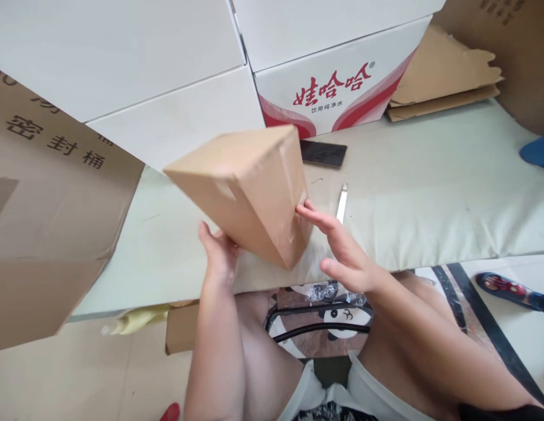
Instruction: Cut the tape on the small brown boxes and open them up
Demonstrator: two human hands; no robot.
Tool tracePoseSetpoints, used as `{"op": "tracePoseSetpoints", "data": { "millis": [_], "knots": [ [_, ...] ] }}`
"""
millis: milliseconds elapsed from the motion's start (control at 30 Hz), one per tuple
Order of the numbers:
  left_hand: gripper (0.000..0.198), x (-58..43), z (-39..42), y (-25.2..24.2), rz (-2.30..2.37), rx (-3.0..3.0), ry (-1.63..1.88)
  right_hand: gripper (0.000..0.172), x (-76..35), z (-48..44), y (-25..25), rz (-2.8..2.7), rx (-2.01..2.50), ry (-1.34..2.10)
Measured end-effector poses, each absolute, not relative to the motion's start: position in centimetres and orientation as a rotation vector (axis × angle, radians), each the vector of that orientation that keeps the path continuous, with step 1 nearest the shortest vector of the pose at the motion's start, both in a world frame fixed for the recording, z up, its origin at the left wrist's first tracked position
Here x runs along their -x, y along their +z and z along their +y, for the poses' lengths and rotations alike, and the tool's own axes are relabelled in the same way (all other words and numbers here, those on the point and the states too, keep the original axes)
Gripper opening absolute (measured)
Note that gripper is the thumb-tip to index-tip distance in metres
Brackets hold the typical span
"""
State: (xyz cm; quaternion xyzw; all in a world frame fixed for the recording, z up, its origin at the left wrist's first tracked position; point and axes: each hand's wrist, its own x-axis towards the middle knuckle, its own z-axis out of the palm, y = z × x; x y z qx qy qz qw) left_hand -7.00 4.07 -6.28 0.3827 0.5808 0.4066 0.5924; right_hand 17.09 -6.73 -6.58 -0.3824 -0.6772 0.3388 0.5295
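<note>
A small brown cardboard box (254, 193) is held tilted over the pale cloth-covered bench. My left hand (221, 251) grips its lower left edge, with the thumb apart and the other fingers partly hidden under the box. The fingers of my right hand (342, 251) are stretched out, their tips touching the taped right side of the box. Strips of clear tape cross that side. Just beyond my right hand lies a narrow silver metal tool (343, 202), partly hidden by the fingers. A dark phone (327, 154) rests behind the box.
White cartons (342, 88), the front one with red lettering, are stacked at the back. A large brown carton (57, 193) stands at left. Flattened cardboard (447, 76) lies at back right, near a blue object (539, 153). A small brown carton (183, 327) sits below the bench (430, 199).
</note>
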Motion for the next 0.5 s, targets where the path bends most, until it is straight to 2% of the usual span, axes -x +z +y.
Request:
{"op": "tracePoseSetpoints", "data": {
  "millis": [100, 233, 400, 500],
  "knots": [
    [0.103, 5.1, 3.1, -6.5, 1.24, -0.906, 0.641, 0.051, -17.5, -6.6, -5.5, -1.702, 0.993, 0.505],
    [0.083, 4.1, 2.7, -6.5, 1.216, -0.969, 0.371, 0.041, -18.2, -6.3, -4.7, -1.725, 1.016, 0.277],
    [0.067, 4.6, 3.2, -6.4, 1.29, -1.069, 0.222, 0.036, -18.1, -6.7, -4.5, -1.773, 1.151, 0.141],
    [0.058, 4.8, 3.6, -6.3, 1.347, -1.092, 0.294, 0.038, -18.4, -6.8, -5.1, -1.715, 1.224, 0.084]
  ]
}}
